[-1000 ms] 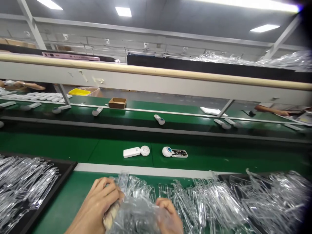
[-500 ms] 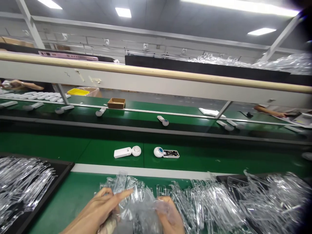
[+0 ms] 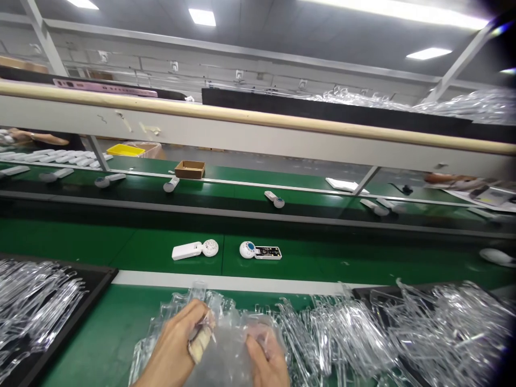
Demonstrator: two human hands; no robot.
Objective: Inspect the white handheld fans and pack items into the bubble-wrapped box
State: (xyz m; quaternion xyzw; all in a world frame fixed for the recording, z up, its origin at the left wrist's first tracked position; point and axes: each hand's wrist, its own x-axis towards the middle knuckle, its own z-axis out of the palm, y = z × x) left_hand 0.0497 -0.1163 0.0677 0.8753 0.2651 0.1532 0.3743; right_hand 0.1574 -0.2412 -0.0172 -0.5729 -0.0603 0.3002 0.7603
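Low in the middle, a clear plastic bag (image 3: 226, 349) hangs between my two hands. My left hand (image 3: 175, 344) is closed on the bag's left side with fingers curled; a cream-coloured piece (image 3: 200, 343) shows against its palm, its kind unclear. My right hand (image 3: 268, 357) is closed on the bag's right side, with film lying over the fingers. Behind and left of the hands lie more clear plastic pieces (image 3: 141, 352). To the right, touching or near the bag, is a heap of clear, thin hook-ended plastic parts (image 3: 342, 333).
Ahead lie two white round-headed devices, one closed (image 3: 187, 250) and one with its circuit board showing (image 3: 268, 252). Black trays of clear parts stand left (image 3: 100, 293) and right (image 3: 363, 293). Beyond, a conveyor (image 3: 226, 199) carries similar devices; co-workers' arms (image 3: 50, 140) show behind.
My left fingers have gone from stretched to curled on the bag. The bag is spread wider between my hands. Devices on the far conveyor have shifted slightly right, while the view has turned a little.
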